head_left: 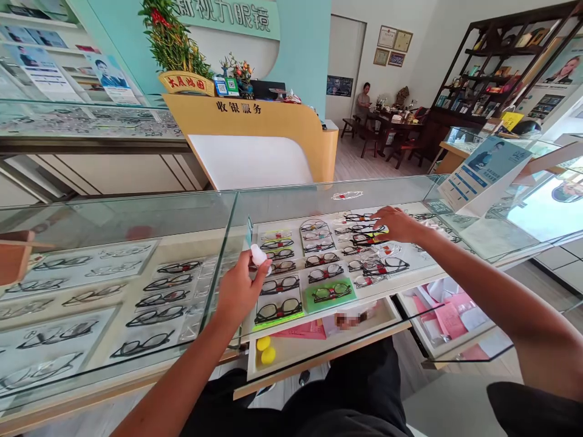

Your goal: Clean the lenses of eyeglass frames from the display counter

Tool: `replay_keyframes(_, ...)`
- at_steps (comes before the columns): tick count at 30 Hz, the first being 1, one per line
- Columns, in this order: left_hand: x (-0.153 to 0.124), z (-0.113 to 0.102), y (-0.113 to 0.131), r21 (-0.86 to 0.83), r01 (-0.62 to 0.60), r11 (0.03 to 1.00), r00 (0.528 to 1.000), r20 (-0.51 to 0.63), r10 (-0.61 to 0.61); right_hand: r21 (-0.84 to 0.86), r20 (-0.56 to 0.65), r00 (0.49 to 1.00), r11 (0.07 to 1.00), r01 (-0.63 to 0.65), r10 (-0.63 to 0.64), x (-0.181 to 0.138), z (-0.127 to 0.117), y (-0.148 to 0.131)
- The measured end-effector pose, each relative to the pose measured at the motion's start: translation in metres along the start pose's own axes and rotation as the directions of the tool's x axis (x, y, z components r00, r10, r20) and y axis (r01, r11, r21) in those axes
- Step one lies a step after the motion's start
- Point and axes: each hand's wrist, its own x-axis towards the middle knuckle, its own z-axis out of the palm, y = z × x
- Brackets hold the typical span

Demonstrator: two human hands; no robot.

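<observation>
At far left, inside one long glass display case [182,245], a column of five dark-framed eyeglasses [155,315]. Beyond, one leafy plant [170,36] and two code cards [226,87] on one cash counter [266,121].

Next, over the case, one left hand [239,285], pinching one white wad [259,255] between thumb and fingers. Below and to the right, one open drawer [296,359] with two yellow balls [266,350] in the left corner.

Farther right, one white stand [334,243] with three pairs on it; nearer the front, one green pad [314,299] with one dark pair [331,292] on top.

Then one right hand [398,226], palm down, fingers bent, right at a cluster of black glasses [363,239] with red tags, too overlapped to count. Cannot tell whether grasping a pair or only touching. On the back wall, four framed certificates [394,45]; to the left below, one seated person [363,102].

At far right, a second open drawer [417,334] with pink packets [450,318], and one folded blue-and-white sign [485,170] atop the case.
</observation>
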Motion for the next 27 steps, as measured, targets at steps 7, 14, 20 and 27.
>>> replay_keyframes(7,-0.002,0.0,0.0,0.041,0.013,0.999,1.0,0.012,-0.014,0.065,-0.055,0.997,0.996,0.06,-0.056,0.003,0.014,-0.005)
replay_keyframes(14,-0.003,-0.003,0.004,0.054,0.011,0.998,1.0,0.012,-0.012,0.066,-0.045,0.998,0.997,0.051,-0.048,0.017,0.022,0.009)
replay_keyframes(20,-0.002,-0.006,0.007,0.104,0.018,0.994,1.0,0.011,-0.019,0.077,-0.045,0.999,0.997,0.026,-0.023,0.026,0.023,0.019)
replay_keyframes(27,-0.003,-0.007,0.009,0.077,0.013,0.997,1.0,0.006,-0.013,0.075,-0.041,0.999,0.997,0.025,-0.022,0.049,0.022,0.021)
